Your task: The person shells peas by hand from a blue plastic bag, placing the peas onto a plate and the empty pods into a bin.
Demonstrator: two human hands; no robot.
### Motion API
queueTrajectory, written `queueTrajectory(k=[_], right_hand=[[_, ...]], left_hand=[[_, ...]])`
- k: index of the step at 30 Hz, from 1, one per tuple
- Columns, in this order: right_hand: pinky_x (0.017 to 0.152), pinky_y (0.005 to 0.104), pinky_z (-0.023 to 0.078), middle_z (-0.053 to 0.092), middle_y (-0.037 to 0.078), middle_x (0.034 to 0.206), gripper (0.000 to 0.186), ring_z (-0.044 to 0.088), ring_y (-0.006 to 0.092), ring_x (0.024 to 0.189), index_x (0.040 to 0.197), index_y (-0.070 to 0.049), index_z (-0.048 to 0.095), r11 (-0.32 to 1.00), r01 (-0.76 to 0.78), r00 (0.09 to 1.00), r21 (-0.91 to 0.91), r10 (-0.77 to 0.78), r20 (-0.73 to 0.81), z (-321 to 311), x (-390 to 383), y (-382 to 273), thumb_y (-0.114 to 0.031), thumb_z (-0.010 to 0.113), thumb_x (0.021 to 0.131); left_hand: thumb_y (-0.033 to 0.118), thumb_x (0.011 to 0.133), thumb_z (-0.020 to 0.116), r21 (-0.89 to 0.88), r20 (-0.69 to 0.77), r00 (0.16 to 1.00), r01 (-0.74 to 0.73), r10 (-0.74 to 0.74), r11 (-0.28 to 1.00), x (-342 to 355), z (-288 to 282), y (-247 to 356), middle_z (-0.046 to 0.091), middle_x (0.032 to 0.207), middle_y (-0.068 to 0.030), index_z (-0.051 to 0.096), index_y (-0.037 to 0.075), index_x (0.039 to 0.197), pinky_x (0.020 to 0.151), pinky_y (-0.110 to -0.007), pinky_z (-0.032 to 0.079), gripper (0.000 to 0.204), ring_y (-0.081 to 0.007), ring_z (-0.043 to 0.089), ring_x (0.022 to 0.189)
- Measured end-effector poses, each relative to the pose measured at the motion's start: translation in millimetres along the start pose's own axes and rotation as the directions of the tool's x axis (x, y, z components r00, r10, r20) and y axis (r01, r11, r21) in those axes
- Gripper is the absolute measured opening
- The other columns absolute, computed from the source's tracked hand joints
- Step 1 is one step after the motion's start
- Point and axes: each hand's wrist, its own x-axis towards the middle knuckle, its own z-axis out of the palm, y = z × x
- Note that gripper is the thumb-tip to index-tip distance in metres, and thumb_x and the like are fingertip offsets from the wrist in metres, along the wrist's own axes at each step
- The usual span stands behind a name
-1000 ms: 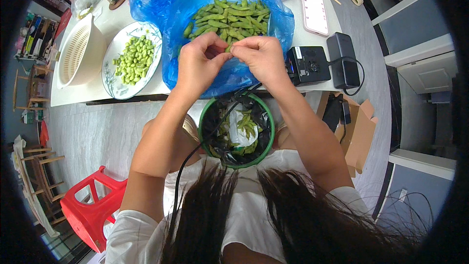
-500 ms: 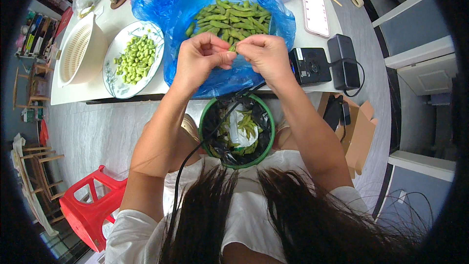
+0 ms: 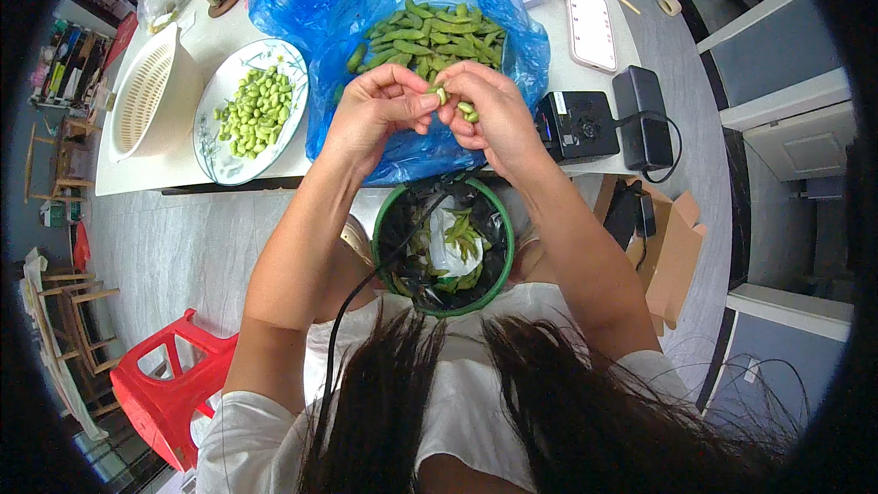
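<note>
My left hand (image 3: 384, 114) pinches a small green edamame pod (image 3: 436, 89) at its end, thumb against the fingers. Close beside it, my right hand (image 3: 498, 119) also has its fingertips at the pod, while a few shelled edamame beans (image 3: 468, 112) show between its curled fingers. Both hands are above the near side of a blue plastic bag (image 3: 340, 55), spread open around a heap of whole pods (image 3: 439, 35). To the left, a white plate (image 3: 207, 133) with a patterned rim carries a pile of shelled beans (image 3: 256, 110).
Below my hands, a green-rimmed bin (image 3: 378, 227) lined with black plastic contains pods (image 3: 464, 236). A white slotted basket (image 3: 151, 96) stands left of the plate. Right of the bag are a black box-shaped device (image 3: 585, 125) and a phone (image 3: 593, 29). A black cable (image 3: 352, 295) hangs over the bin.
Beans now show in my right hand, which has turned so its curled fingers are visible. A pale bean shows at the pod between both hands. The bag has shifted slightly.
</note>
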Motion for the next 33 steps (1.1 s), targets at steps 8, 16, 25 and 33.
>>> queueTrajectory(k=[8,16,25,33], right_hand=[[0.034,0.0188,0.024,0.048,0.005,0.063,0.011,0.039,0.0061,0.044,0.081,-0.001,0.052,0.994,-0.026,0.999,0.104,0.024,0.022,2.2,2.7,1.2,-0.010,0.051,0.076],[0.035,0.0222,0.026,0.044,0.005,0.062,0.019,0.037,0.0101,0.044,0.078,0.000,0.050,0.919,-0.126,0.990,0.373,0.094,0.103,-8.8,9.3,1.1,-0.017,0.049,0.072],[0.039,0.0240,0.028,0.048,0.003,0.059,0.020,0.039,0.0102,0.047,0.066,-0.002,0.055,0.987,-0.055,0.995,0.149,0.067,-0.075,-13.6,5.9,-6.3,-0.020,0.053,0.074],[0.053,0.0278,0.044,0.059,0.008,0.061,0.017,0.056,0.0164,0.056,0.075,-0.008,0.068,0.573,0.061,0.979,-0.817,-0.195,-0.064,-15.6,8.6,15.9,-0.016,0.064,0.060]], left_hand=[[0.000,0.070,0.067,0.065,-0.058,0.988,-0.136,0.140,0.989,2.1,2.7,-4.6,0.061,0.070,-0.0039,0.058,0.004,0.077,0.056,-0.021,0.043,0.012,-0.0094,0.055,0.062],[-0.002,0.068,0.069,0.401,-0.102,0.830,-0.470,0.548,0.787,-10.8,21.2,-3.8,0.057,0.071,0.0002,0.058,0.003,0.077,0.059,-0.019,0.042,0.015,-0.0054,0.053,0.066],[0.001,0.066,0.071,0.577,0.489,0.843,-0.123,-0.221,0.807,-38.4,23.0,26.6,0.060,0.083,-0.0018,0.060,0.002,0.088,0.054,-0.019,0.044,0.024,-0.0060,0.056,0.066],[0.016,0.065,0.069,0.964,0.091,0.911,-0.181,0.402,0.193,-13.6,-3.1,15.4,0.058,0.070,-0.0100,0.060,0.005,0.075,0.055,-0.035,0.044,0.018,-0.0259,0.057,0.062]])
